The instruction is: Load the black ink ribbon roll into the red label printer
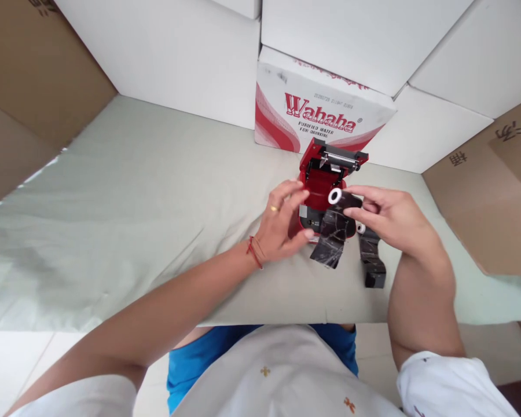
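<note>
A small red printer (325, 174) stands on the table with its lid raised at the back. My left hand (282, 223) grips the printer's left side, thumb near its front. My right hand (386, 217) holds a black ribbon roll with a white core (341, 198) just over the open bay. A loose strip of shiny black ribbon (332, 240) hangs down from that roll. A second ribbon roll (371, 258) with its strip unrolled lies on the table under my right wrist.
The table (134, 191) is covered with a pale green cloth. A red-and-white Wahaha carton (312, 110) stands just behind the printer. White boxes (178, 52) line the back, and brown cartons stand at left (30, 87) and right (495, 185).
</note>
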Action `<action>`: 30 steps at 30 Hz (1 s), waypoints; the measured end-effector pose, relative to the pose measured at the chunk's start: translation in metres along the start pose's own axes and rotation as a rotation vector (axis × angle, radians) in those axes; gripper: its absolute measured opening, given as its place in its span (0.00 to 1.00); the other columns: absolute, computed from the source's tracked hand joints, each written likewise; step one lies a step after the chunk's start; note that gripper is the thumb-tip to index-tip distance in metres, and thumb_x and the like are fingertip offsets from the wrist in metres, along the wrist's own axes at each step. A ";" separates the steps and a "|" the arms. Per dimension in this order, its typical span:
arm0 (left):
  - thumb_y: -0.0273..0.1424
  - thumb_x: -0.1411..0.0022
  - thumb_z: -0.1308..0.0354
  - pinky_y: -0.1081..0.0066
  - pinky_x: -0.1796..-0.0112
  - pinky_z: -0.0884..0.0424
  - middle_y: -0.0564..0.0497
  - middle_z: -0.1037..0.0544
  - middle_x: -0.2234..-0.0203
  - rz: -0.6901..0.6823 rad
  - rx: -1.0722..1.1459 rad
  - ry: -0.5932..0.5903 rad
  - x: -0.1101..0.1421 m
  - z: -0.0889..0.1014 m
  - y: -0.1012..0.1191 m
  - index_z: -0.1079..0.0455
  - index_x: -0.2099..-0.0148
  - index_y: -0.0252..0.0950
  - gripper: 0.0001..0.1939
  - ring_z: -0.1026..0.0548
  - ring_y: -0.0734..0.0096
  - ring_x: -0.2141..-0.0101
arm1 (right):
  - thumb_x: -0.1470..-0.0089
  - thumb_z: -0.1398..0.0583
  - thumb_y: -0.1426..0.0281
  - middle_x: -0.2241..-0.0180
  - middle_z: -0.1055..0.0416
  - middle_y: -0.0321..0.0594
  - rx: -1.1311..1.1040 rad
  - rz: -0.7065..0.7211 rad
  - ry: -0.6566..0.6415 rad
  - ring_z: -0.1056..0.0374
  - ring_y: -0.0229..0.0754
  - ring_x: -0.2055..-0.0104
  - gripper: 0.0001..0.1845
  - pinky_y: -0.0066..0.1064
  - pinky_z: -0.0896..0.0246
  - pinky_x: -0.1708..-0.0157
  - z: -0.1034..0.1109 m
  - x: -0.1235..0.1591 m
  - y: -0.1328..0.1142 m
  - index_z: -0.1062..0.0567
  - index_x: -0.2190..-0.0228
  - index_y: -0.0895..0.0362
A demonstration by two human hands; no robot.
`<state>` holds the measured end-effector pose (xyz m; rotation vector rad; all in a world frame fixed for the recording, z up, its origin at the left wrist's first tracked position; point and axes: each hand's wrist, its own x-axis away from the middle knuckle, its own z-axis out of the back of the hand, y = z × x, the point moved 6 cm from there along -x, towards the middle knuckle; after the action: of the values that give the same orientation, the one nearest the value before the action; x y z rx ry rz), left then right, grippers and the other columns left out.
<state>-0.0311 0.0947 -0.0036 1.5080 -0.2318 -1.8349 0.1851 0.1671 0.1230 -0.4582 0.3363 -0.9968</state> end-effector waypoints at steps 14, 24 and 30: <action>0.37 0.25 0.39 0.53 0.29 0.29 0.49 0.16 0.33 -0.359 -0.277 -0.014 0.012 -0.013 0.045 0.33 0.23 0.54 0.31 0.20 0.57 0.31 | 0.38 0.36 0.69 0.60 0.11 0.44 0.555 -0.028 -0.030 0.18 0.53 0.61 0.22 0.39 0.33 0.66 -0.056 -0.062 -0.005 0.12 0.45 0.47; 0.31 0.22 0.42 0.55 0.38 0.24 0.46 0.12 0.40 -0.344 -0.330 -0.165 0.005 -0.018 0.048 0.27 0.30 0.43 0.22 0.15 0.59 0.38 | 0.28 0.38 0.63 0.59 0.12 0.42 0.151 0.080 0.188 0.18 0.51 0.58 0.15 0.42 0.24 0.53 -0.026 -0.044 -0.023 0.11 0.54 0.51; 0.31 0.23 0.41 0.58 0.38 0.28 0.47 0.11 0.41 -0.337 -0.329 -0.181 0.008 -0.016 0.053 0.33 0.24 0.44 0.28 0.15 0.60 0.39 | 0.22 0.44 0.51 0.41 0.17 0.53 0.148 0.248 0.600 0.23 0.59 0.38 0.28 0.52 0.26 0.38 0.015 -0.039 -0.015 0.16 0.39 0.53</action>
<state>0.0052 0.0566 0.0151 1.2059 0.2461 -2.1518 0.1620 0.1968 0.1456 0.0305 0.8300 -0.8918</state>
